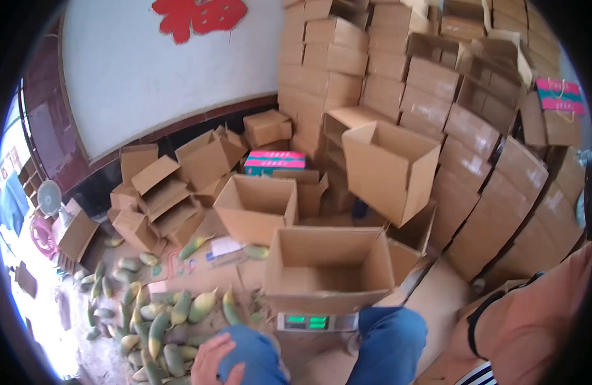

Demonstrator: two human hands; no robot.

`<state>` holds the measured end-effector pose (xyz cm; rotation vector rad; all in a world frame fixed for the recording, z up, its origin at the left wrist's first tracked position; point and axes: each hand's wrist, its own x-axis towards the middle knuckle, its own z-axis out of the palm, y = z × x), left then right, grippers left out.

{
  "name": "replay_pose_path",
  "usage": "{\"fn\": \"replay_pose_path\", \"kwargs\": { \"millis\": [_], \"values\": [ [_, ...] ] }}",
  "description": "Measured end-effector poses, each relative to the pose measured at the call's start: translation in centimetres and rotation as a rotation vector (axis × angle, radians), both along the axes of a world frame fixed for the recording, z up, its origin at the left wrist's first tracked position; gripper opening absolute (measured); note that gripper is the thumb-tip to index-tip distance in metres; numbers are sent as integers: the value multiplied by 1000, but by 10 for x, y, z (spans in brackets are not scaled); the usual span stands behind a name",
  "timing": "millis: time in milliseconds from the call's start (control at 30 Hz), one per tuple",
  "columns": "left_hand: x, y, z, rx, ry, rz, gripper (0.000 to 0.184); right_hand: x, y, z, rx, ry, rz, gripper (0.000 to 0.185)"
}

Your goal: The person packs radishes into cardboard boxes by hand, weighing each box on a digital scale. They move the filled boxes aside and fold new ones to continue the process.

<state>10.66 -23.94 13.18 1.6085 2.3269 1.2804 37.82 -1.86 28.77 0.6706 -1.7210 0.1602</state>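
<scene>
- The left hand [212, 359] rests on the left knee [248, 353], its fingers a little apart and loosely bent, holding nothing.
- The right hand is out of view, so how far open it is, or what it holds, cannot be told.
- An open, upright cardboard box [330, 303] sits on a scale [318, 323] with lit green displays, in front of and between the knees.
- Green vegetables [158, 333], some yellow at the tips, lie heaped on the floor, the nearest beside the left hand.
- Just behind the box on the scale stands another open box [254, 212], with a pink-and-teal carton [275, 162] behind it.
</scene>
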Motion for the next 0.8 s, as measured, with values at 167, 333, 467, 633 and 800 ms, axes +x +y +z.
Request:
{"fn": "replay_pose_path", "kwargs": {
  "millis": [167,333,467,633,800],
  "values": [
    [-24,-42,-71,70,-230,470,32,-12,5,-21,-28,81,-86,40],
    [-102,-150,-240,-195,-108,762,39,-33,6,-42,-181,142,-232,38],
    [-109,-211,-282,-547,-55,1156,56,-78,7,-69,-415,-331,-397,35],
    [-128,-283,-306,-818,-263,1436,71,-142,44,-132,-523,-928,-390,26],
    [-146,-348,-356,-871,-313,1321,70,-151,79,-199,-613,-1202,-402,21]
  ]
}}
